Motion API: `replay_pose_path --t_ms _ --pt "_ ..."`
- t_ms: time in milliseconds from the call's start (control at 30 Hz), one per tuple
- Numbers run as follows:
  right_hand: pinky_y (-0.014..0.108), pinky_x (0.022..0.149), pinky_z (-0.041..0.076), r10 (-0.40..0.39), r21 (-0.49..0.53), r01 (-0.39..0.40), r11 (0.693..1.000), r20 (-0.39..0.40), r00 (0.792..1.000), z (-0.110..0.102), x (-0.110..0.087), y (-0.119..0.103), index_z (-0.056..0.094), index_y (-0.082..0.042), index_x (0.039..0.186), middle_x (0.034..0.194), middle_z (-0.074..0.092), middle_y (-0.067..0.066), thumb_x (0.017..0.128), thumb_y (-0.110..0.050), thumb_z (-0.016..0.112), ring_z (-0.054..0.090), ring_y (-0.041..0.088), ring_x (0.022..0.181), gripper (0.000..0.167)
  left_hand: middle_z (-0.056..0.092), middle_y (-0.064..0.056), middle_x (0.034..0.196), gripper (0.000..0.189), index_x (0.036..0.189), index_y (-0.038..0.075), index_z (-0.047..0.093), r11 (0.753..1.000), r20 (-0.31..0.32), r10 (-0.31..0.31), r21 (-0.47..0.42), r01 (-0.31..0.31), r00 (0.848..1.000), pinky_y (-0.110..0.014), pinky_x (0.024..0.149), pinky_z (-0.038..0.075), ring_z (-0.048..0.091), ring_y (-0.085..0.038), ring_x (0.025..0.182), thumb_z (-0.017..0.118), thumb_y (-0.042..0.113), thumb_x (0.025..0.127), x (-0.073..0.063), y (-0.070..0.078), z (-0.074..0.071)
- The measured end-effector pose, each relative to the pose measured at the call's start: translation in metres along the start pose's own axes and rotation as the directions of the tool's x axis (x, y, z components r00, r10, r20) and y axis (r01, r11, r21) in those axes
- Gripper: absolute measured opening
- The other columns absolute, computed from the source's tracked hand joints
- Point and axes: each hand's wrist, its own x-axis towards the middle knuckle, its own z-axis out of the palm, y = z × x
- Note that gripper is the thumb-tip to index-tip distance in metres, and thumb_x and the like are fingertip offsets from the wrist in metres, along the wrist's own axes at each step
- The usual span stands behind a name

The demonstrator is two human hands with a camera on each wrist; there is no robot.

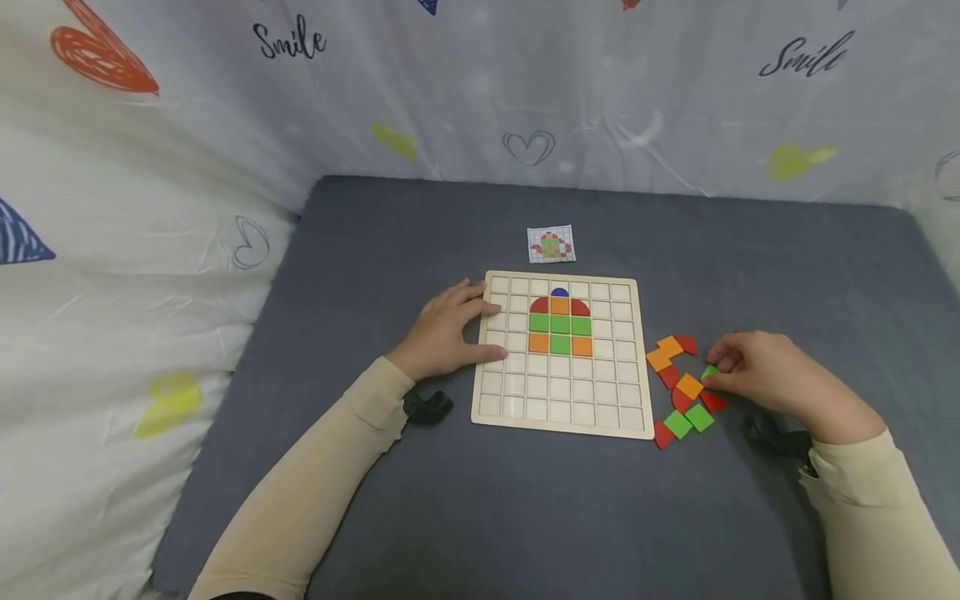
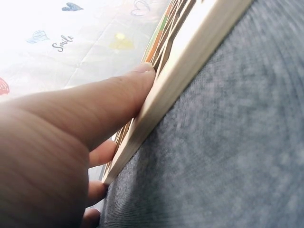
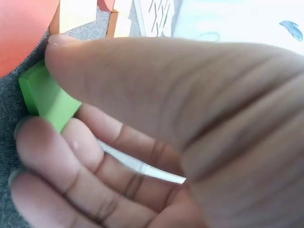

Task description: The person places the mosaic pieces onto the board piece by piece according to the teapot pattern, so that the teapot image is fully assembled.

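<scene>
A square wooden grid board (image 1: 525, 408) lies flat on the table with a pattern of coloured tiles near its top middle: a blue half-round (image 1: 559, 292), red rounded pieces (image 1: 539, 306), and green and orange squares (image 1: 538, 342). My left hand (image 1: 444, 332) rests at the board's left edge, its thumb (image 2: 118, 97) and straight fingers touching the rim and outer cells. To the right of the board, my right hand (image 1: 787, 379) pinches a green tile (image 3: 52, 95) between thumb and fingertips, low over the table among the loose tiles.
Loose red, orange (image 1: 689, 386) and green (image 1: 678, 424) tiles lie scattered along the board's right side. A small card (image 1: 551, 244) with a printed coloured pattern lies beyond the board. Dark grey cloth (image 1: 555, 517) covers the table, and a printed white curtain (image 1: 465, 100) hangs behind it.
</scene>
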Motion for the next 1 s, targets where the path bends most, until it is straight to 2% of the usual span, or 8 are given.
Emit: replay_pose_path --t_ms 233,400,733,1000 --pt "0.034 0.061 0.05 -0.004 0.013 0.004 1.0 -0.005 1.0 0.0 0.0 -0.005 0.068 -0.001 0.096 0.081 0.064 0.003 0.09 -0.017 0.084 0.056 0.019 0.072 0.023 0.032 -0.004 0.171 0.076 0.149 0.021 0.062 1.0 0.006 -0.009 0.005 0.009 1.0 -0.059 0.129 0.014 0.013 -0.025 0.163 0.08 0.06 0.087 0.0 -0.001 0.001" --pt "0.031 0.056 0.046 -0.052 0.011 0.052 0.999 -0.031 0.998 -0.003 0.0 -0.011 0.067 -0.005 0.092 0.076 0.063 -0.001 0.092 -0.016 0.082 0.054 0.017 0.066 0.018 0.032 -0.003 0.171 0.076 0.149 0.02 0.062 1.0 0.007 -0.009 0.004 0.009 1.0 -0.059 0.129 0.014 0.013 -0.026 0.163 0.08 0.06 0.087 -0.001 0.0 0.001" --pt "0.032 0.06 0.048 -0.116 -0.009 0.116 0.993 -0.034 0.993 -0.016 0.01 -0.043 0.069 -0.008 0.093 0.078 0.065 -0.003 0.094 -0.02 0.08 0.056 0.015 0.066 0.016 0.031 -0.003 0.172 0.075 0.149 0.021 0.061 1.0 0.015 -0.011 0.004 0.011 1.0 -0.059 0.129 0.013 0.012 -0.025 0.163 0.08 0.06 0.087 0.0 0.001 0.002" --pt "0.032 0.054 0.044 -0.169 0.007 0.17 0.985 -0.035 0.985 -0.015 0.024 -0.069 0.066 -0.01 0.085 0.068 0.058 -0.001 0.095 -0.018 0.079 0.051 0.015 0.056 0.017 0.032 -0.003 0.171 0.075 0.148 0.021 0.062 1.0 0.006 -0.008 -0.001 0.008 1.0 -0.059 0.129 0.013 0.012 -0.025 0.163 0.08 0.06 0.087 0.0 0.001 0.0"
